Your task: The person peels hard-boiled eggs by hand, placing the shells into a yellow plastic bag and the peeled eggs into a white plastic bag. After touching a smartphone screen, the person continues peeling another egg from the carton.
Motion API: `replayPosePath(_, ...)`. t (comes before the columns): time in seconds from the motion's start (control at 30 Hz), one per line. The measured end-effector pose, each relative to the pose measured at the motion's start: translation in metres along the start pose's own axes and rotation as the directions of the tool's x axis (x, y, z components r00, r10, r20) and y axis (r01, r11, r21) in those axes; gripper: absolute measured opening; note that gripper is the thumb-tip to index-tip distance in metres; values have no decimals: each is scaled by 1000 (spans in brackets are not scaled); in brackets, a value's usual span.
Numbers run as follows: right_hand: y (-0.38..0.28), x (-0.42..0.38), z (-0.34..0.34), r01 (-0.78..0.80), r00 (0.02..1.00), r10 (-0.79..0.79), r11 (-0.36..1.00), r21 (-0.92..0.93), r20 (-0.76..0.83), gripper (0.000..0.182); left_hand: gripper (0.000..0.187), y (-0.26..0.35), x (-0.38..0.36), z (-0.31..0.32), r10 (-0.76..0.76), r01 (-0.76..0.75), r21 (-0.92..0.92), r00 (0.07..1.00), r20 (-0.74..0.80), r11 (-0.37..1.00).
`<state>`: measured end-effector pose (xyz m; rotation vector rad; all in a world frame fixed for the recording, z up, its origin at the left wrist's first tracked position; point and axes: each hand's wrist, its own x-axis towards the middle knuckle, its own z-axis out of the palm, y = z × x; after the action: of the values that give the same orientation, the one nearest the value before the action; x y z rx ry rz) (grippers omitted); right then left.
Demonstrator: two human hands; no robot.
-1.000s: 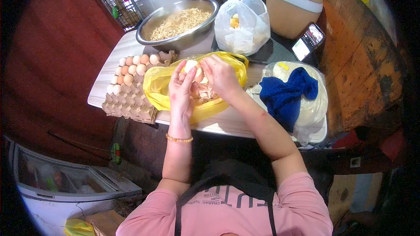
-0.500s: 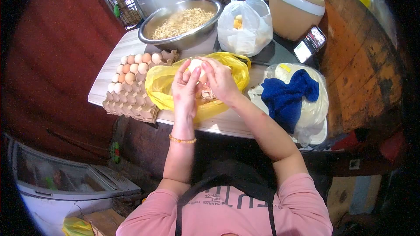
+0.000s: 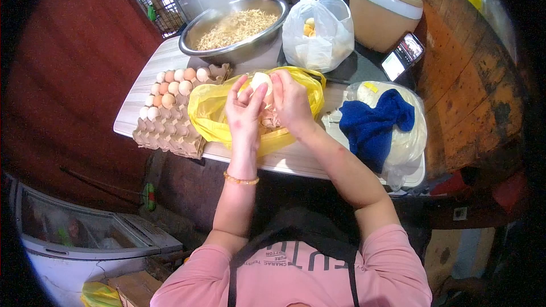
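Note:
A white egg [image 3: 261,82] is between my hands above an open yellow plastic bag [image 3: 209,108]. My left hand [image 3: 245,105] has its fingers round the egg's left and lower side. At the egg's right side, my right hand [image 3: 292,101] has its fingers pressed together against it. Pieces of eggshell [image 3: 271,118] lie in the bag below. To the left, a cardboard egg tray [image 3: 170,131] holds several white and brown eggs in its back part, while its front cups hold none.
Behind the bag are a steel bowl [image 3: 199,52] of shredded food and a white plastic bag [image 3: 318,42]. A beige container [image 3: 378,20], a phone [image 3: 403,57] and a blue cloth [image 3: 372,128] on a plastic-wrapped bundle stand at the right.
My fingers have shifted on the egg, and more of its white surface shows. My right hand has moved slightly right, its fingers more curled.

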<state>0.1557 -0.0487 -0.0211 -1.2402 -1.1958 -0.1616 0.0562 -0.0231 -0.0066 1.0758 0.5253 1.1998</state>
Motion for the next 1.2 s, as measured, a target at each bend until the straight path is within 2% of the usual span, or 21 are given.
replayPosePath(0.17, 0, 3, -5, -47, 999, 47, 999, -16, -3, 11, 53, -7, 5, 0, 54, -54, 5, 998, 27, 999)
replayPosePath(0.23, 3, 6, -7, 24, 999, -25, 999, -28, -45, 11, 39, -7, 6, -4, 21, -28, 126, 998, 54, 992)
replayPosePath(0.27, 5, 7, -8, 24, 999, -25, 999, -27, -46, 11, 39, -7, 7, -8, 21, -28, 127, 998, 54, 992)
replayPosePath(0.33, 5, 10, -11, 25, 1000, -25, 999, -45, 4, 11, 29, -6, 7, -15, -82, 66, 152, 991, 104, 986)
replayPosePath(0.47, 6, 13, -12, 119, 992, -119, 993, -7, 41, 12, 29, -4, 5, -15, -85, 76, 106, 993, 79, 991)
replayPosePath(0.53, 5, 15, -10, 141, 988, -147, 985, 95, 56, 13, 29, -4, 5, -15, -72, 67, 74, 995, 76, 995)
replayPosePath(0.67, -3, 19, -19, 76, 980, -98, 989, 129, 170, 15, 28, -4, 7, -19, -74, 68, 80, 994, 80, 995)
replayPosePath(0.73, -2, 20, -22, 47, 968, -79, 990, 136, 238, 16, 27, -5, 7, -21, -63, 54, 71, 989, 132, 996)
replayPosePath(0.87, 7, 17, -17, 117, 964, -134, 989, 85, 230, 15, 26, -5, 3, -20, -64, 55, 79, 992, 111, 995)
replayPosePath(0.93, 9, 15, -15, 161, 966, -158, 987, 2, 203, 14, 25, -9, 4, -21, -79, 68, 114, 993, 92, 991)
replayPosePath(1.2, 5, 18, -19, 212, 969, -202, 976, -56, 144, 12, 27, -3, 1, -18, -125, 114, 107, 987, 103, 988)
